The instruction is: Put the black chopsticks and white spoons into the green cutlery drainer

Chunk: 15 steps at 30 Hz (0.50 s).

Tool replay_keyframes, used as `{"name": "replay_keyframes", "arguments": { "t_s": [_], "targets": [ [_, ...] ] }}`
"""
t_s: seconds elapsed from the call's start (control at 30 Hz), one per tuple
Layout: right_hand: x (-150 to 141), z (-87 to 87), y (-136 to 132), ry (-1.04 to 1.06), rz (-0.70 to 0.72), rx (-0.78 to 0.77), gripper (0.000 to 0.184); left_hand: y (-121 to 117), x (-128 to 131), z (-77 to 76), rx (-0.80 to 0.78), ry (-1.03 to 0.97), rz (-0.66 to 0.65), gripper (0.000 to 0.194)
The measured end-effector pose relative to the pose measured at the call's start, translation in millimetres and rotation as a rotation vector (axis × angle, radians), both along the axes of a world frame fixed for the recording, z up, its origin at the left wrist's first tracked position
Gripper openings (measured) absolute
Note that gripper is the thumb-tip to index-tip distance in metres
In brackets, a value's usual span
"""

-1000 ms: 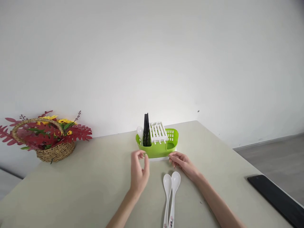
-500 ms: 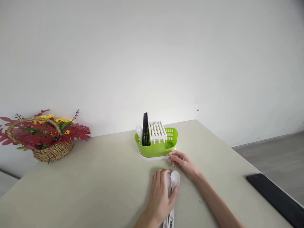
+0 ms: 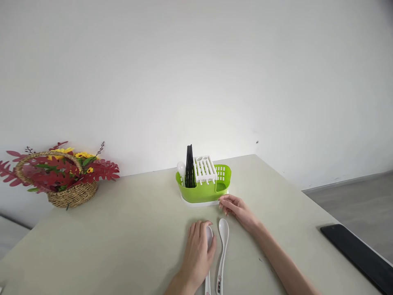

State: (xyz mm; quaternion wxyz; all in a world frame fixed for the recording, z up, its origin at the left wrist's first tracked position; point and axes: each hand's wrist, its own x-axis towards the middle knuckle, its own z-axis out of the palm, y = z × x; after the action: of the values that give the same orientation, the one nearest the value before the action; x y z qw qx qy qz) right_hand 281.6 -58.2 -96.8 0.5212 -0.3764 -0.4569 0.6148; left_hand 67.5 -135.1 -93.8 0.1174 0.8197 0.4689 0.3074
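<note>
Your left hand (image 3: 196, 250) grips one spoon (image 3: 209, 236) by its bowl over the table (image 3: 123, 241), long axis running 12 to 6, bowl toward 12; another spoon (image 3: 223, 241) lies at its 3 o'clock. Your right hand (image 3: 235, 208) curls by the green basket (image 3: 201, 194), grip unclear

"How's the left hand (image 3: 195, 250)?"
"Back up, fingers (image 3: 197, 229) curled, thumb (image 3: 212, 249) opposite; left forearm (image 3: 181, 285) toward one o'clock."
"The right hand (image 3: 238, 211)?"
"Farther forward, loosely bent, right forearm (image 3: 278, 256) slanting toward eleven o'clock."
</note>
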Motion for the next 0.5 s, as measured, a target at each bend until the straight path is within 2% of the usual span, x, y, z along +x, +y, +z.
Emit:
{"name": "replay_keyframes", "arguments": {
  "t_s": [0.2,0.4,0.5],
  "targets": [
    [1,-1.5,0,-0.012,0.007,0.009,0.041,2,-38,8.6,0.032,0.054,0.079,0.023],
    [0,-3.0,0,-0.029,0.000,0.012,0.044,4,-65,19.8,0.086,0.176,0.114,0.029],
    [1,-2.9,-1,-0.034,0.000,0.010,0.044,5,-77,23.5,-0.002,0.205,0.132,0.038]
  ]
}}
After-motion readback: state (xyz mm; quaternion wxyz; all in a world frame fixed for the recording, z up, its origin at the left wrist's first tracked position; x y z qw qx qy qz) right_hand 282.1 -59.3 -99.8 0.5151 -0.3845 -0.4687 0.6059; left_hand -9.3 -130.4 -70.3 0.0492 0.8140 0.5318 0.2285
